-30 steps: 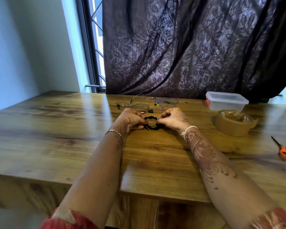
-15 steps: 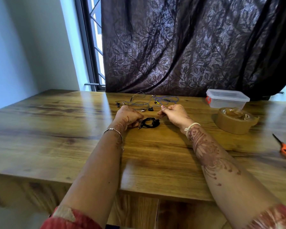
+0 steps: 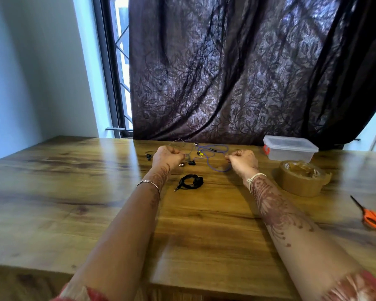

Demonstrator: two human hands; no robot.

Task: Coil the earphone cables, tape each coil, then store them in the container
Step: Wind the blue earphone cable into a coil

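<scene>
A coiled black earphone [image 3: 190, 182] lies loose on the wooden table [image 3: 96, 192], between my forearms and touched by neither hand. Behind it is a tangle of uncoiled earphones: a blue cable [image 3: 214, 146] and a thin grey cable [image 3: 179, 141] with small earbuds. My left hand [image 3: 167, 156] is closed at the tangle's left side, fingertips pinching a cable there. At the right side, my right hand [image 3: 241, 159] pinches the blue cable. A clear plastic container [image 3: 289, 148] with its lid on stands at the back right.
A roll of brown tape [image 3: 302, 178] sits just in front of the container. Orange-handled scissors [image 3: 373, 218] lie near the right edge. A dark curtain [image 3: 237, 72] hangs behind the table, with a window at its left.
Both hands let go of the black coil, which now lies on the table. They moved back to the tangled cables and spread apart, each pinching a cable.
</scene>
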